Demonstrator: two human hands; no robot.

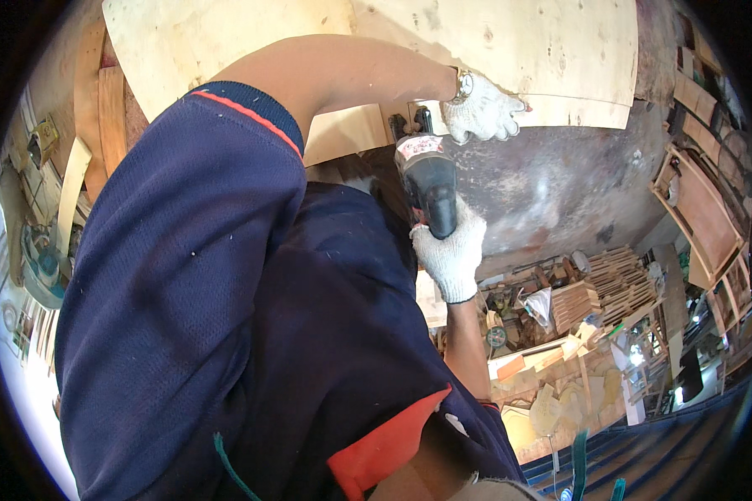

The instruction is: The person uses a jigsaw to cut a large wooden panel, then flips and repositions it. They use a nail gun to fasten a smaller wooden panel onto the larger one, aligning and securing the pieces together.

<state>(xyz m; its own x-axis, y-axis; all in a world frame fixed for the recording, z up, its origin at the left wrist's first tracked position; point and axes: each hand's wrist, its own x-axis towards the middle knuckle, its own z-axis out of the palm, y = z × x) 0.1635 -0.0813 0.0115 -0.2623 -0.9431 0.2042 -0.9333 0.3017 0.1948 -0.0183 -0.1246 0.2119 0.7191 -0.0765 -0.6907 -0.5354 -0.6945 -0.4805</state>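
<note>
A black handheld power tool (436, 196) with a red-and-white label stands tilted in front of me, its exact kind unclear. My right hand (453, 250), in a white knit glove, is closed around its rear grip. The tool's far end, with two dark prongs, is beside the near edge of a pale plywood sheet (510, 50). Also gloved, my left hand (483, 113) reaches across from the left and rests at that edge, just right of the tool. Its fingers point right, spread a little, with no object visible in them. A watch (464, 86) circles my left wrist.
A dark, stained flat surface (551, 184) lies under and right of the plywood. Stacked wood strips (622, 284) and offcuts fill the lower right. Wooden frames (702, 213) stand at the far right. A green machine (43, 263) and boards (73, 192) are at left.
</note>
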